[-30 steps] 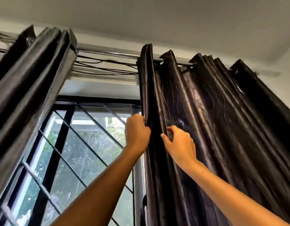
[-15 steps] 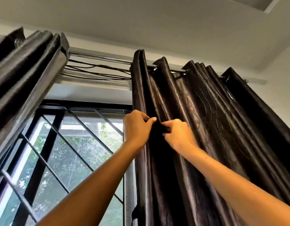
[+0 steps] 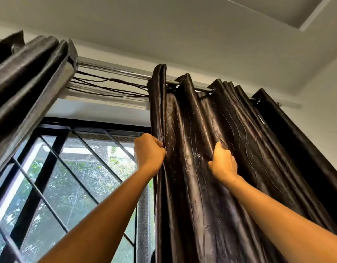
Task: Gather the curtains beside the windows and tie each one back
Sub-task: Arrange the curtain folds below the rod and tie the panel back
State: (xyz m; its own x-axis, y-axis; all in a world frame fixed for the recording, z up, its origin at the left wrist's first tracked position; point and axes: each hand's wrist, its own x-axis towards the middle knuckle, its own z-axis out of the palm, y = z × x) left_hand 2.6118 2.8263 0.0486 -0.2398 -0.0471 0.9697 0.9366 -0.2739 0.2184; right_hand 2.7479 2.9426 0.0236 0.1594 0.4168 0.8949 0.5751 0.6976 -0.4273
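Curtain on the right hangs from the rod, beside the window. Half a second ago both hands pinched one fold together; now they are apart. The left hand grips the curtain's left edge, the right hand clutches a pleat farther right. The gathering looks to be under way, with no tying yet.

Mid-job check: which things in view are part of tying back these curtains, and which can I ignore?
In the job:
- right-side curtain
- left hand, gripping its leading edge
- right hand, pinching a fold
- left-side curtain, already bunched
- curtain rod

Ignore:
- loose cables under the rod
- window grille
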